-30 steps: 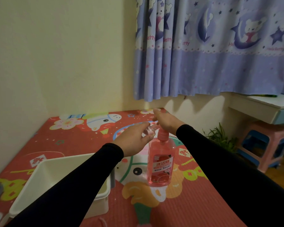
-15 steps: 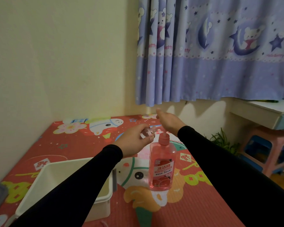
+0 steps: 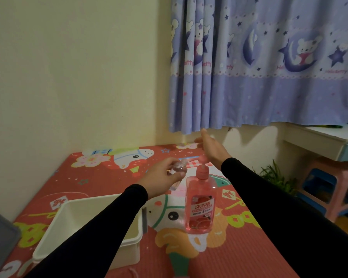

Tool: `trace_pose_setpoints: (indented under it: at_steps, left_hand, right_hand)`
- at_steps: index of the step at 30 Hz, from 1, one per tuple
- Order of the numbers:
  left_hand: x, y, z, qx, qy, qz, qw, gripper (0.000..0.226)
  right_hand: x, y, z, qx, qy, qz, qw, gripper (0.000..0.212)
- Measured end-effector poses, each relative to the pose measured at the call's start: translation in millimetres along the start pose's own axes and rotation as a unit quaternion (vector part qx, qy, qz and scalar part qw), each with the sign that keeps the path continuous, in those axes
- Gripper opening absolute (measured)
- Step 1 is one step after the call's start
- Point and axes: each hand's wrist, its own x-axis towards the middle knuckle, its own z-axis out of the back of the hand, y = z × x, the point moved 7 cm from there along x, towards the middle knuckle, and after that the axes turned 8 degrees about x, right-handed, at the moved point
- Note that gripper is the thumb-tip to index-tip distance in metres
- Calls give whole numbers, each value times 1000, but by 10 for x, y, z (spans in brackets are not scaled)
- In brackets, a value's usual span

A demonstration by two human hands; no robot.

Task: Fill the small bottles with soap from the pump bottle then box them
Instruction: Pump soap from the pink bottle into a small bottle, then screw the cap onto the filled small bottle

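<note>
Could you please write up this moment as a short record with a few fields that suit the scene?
surface: patterned red mat
pump bottle: pink pump bottle, upright on the mat
small bottle: clear small bottle, held beside the pump spout
left hand: left hand, grip closed on the small bottle
right hand: right hand, open, palm over the pump head
box: white box, open, left of the pump bottle

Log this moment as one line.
left hand: holds small clear bottle at spout | right hand: open over pink pump bottle | white plastic box: contents hidden
</note>
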Motion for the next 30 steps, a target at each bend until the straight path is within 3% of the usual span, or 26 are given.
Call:
trace_pose_setpoints:
  at_steps: [8, 15, 24, 30]
  left_hand:
    - [-206, -14, 181, -41, -40, 8, 998, 25]
    - [-579, -13, 388, -62, -63, 18, 996, 24]
    - [-1173, 57, 524, -79, -96, 41, 991, 21]
    - [-1502, 155, 549, -79, -101, 49, 991, 23]
  right_hand:
    - [-318, 314, 65, 21, -6, 134, 991, 56]
    - [-873, 589, -34, -63, -5, 244, 968, 61]
    - [-1540, 179, -471, -167, 102, 270, 943, 36]
    - [-1970, -250, -863, -256, 193, 287, 903, 34]
